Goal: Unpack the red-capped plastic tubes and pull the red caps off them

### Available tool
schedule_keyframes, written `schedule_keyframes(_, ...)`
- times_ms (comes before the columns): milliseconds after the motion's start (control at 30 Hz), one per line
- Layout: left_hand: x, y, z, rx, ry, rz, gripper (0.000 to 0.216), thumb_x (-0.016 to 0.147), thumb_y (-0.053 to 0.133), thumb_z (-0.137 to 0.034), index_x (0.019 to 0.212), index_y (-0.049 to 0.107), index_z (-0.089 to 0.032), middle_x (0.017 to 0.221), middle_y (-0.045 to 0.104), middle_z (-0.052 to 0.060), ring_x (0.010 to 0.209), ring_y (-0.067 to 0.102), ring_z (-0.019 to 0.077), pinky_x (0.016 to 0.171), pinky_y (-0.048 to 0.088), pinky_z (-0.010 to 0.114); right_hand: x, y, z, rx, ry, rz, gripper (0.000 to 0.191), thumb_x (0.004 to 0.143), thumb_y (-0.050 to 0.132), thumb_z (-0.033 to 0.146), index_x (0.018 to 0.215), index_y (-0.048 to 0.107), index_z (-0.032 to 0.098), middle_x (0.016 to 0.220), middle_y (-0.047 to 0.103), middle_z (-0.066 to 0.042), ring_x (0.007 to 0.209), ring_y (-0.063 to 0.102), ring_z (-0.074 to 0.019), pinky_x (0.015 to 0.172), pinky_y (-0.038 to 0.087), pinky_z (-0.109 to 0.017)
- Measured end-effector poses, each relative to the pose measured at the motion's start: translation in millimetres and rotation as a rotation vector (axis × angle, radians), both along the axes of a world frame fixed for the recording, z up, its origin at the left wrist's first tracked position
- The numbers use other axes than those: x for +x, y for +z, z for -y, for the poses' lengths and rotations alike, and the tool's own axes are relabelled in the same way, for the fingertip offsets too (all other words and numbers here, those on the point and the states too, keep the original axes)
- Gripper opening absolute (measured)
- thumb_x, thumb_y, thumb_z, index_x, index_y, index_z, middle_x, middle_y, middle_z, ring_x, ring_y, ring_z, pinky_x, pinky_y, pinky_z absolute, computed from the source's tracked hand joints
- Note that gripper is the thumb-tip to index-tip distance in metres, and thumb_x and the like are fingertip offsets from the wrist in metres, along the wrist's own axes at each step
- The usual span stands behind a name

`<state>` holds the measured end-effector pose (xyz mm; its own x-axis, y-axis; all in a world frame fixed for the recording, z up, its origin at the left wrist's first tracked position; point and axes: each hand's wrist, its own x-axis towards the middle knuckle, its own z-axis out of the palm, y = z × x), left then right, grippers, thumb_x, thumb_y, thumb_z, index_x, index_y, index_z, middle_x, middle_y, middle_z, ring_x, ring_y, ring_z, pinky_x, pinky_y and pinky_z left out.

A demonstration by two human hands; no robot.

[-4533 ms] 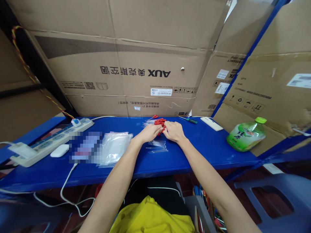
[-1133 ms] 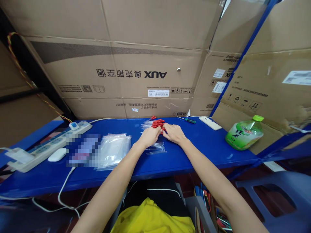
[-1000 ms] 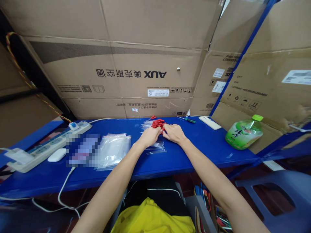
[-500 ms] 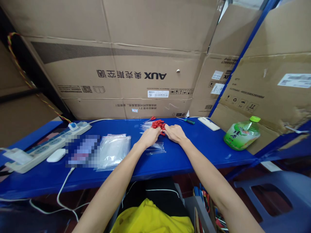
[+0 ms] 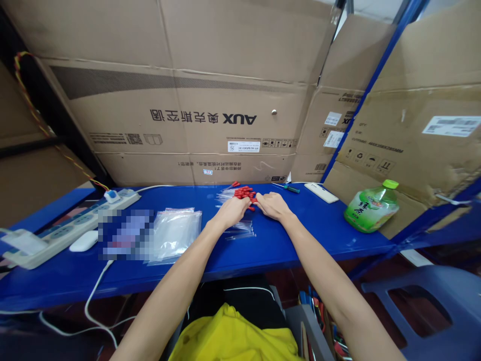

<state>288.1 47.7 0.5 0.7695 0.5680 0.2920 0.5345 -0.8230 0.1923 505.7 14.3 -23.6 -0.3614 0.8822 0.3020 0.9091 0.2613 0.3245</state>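
Note:
A heap of thin, pale sticks with red handles [image 5: 245, 191] lies on the blue table near its back edge; their exact kind is too small to tell. My left hand [image 5: 232, 212] is at the heap's near side, its fingers closed around a red handle. Close beside it, my right hand [image 5: 273, 205] pinches at the heap's right edge, touching a red end; its fingertips are partly hidden. Below the hands lies a loose bunch of thin clear sticks [image 5: 241, 229] without red ends, partly covered by my left wrist.
Clear zip bags [image 5: 178, 233] lie left of my arm, near a blurred phone-like object [image 5: 126, 233], a white case [image 5: 84, 241] and a power strip [image 5: 69, 225]. To the right are a screwdriver [image 5: 291, 189], a white power bank [image 5: 320, 192] and a green tea bottle [image 5: 372, 208]. Cardboard [image 5: 210, 50] walls the back.
The view has shifted very slightly. Both hands stay at the red handles, with the right fingers a touch farther from the left ones.

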Motion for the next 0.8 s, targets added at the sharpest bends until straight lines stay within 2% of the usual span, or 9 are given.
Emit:
schedule_keyframes(367, 0.4, -1.4, -2.3, 0.051, -0.022, 0.012, 0.037, 0.107, 0.034, -0.033, 0.099, 0.067, -0.018, 0.089, 0.072, 0.012, 0.08, 0.068, 0.0239, 0.071, 0.044, 0.031, 3.2, 3.6, 2.7, 0.021, 0.006, 0.041, 0.042, 0.111, 0.028, 0.041, 0.112, 0.059, 0.012, 0.088, 0.074, -0.013, 0.078, 0.067, -0.0227, 0.075, 0.033, -0.032)
schedule_keyframes(800, 3.5, -3.2, -3.8, 0.018, -0.063, 0.059, 0.036, 0.106, 0.035, -0.033, 0.095, 0.066, -0.018, 0.088, 0.071, 0.013, 0.081, 0.068, 0.0234, 0.074, 0.046, 0.031, 3.8, 5.5, 2.5, -0.015, 0.0, 0.025, 0.037, 0.111, 0.031, 0.039, 0.115, 0.058, 0.014, 0.09, 0.076, -0.013, 0.081, 0.068, -0.0218, 0.077, 0.035, -0.031)
